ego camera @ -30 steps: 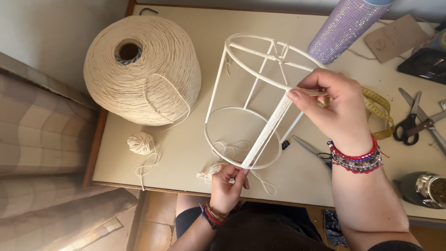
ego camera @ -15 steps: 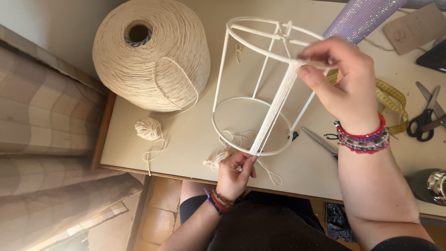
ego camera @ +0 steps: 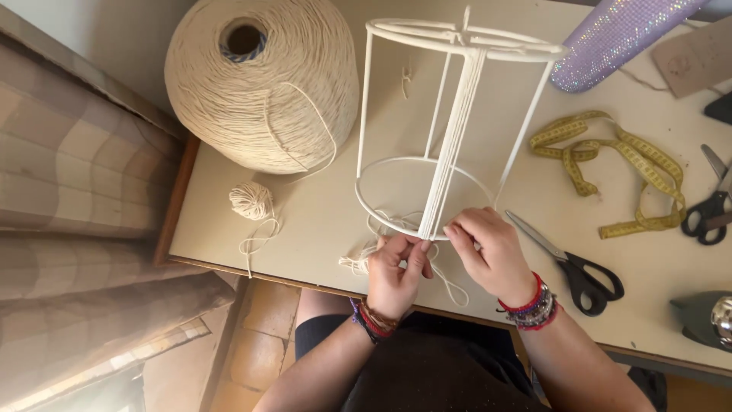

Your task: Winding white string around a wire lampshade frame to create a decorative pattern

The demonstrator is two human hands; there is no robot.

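Curtain [ego camera: 69,229] fills the left edge and hides whatever is behind it. Big cord cone [ego camera: 263,80] sits top-left on the table [ego camera: 320,221], its top cut by the frame edge; one strand hangs loose down its side. Small cord ball [ego camera: 252,201] lies just below it, tail trailing to the table edge. Wire frame [ego camera: 450,130] stands mid-table, long axis upright but leaning away in this view, rings level, top ring near the upper edge. Cord strands [ego camera: 454,137] run taut from the top ring down to the bottom ring. Left hand [ego camera: 396,271] is at the near edge, palm up, fingers curled, pinching the cord just below the bottom ring. Right hand [ego camera: 492,255] is just beside it, knuckles up, fingertips pinched on the same strands at the ring; the exact grip is hidden by the fingers. Scissors [ego camera: 572,263] lie right of the wrist, blades pointing at the frame. Tape measure [ego camera: 610,164] is coiled loosely beyond. A second pair of scissors [ego camera: 709,206] is cut off at the right edge.
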